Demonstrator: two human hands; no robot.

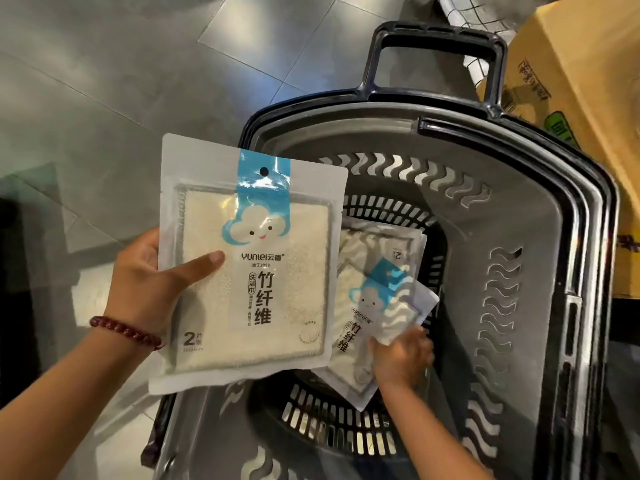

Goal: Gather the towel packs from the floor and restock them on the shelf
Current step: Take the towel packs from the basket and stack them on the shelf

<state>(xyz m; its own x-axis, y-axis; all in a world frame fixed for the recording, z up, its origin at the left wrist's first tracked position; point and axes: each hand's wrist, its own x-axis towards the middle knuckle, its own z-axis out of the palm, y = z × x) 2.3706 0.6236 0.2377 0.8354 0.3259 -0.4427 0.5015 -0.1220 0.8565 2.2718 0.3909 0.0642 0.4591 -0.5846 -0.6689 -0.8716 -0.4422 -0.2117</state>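
Note:
My left hand (152, 285) holds a white towel pack (249, 265) with a blue cloud logo upright above the left rim of a grey shopping basket (540, 271), thumb across its front. Down inside the basket my right hand (400, 358) grips the edge of a second towel pack (374, 317), which is tilted. Another pack (391, 244) lies flat on the basket bottom behind it, partly covered. No shelf is in view.
The basket stands on a grey tiled floor (121, 81), its dark pull handle (436, 53) pointing away. A cardboard box (581, 81) sits at the upper right, with a checked white cloth (471, 15) beside it. A dark edge shows at the far left.

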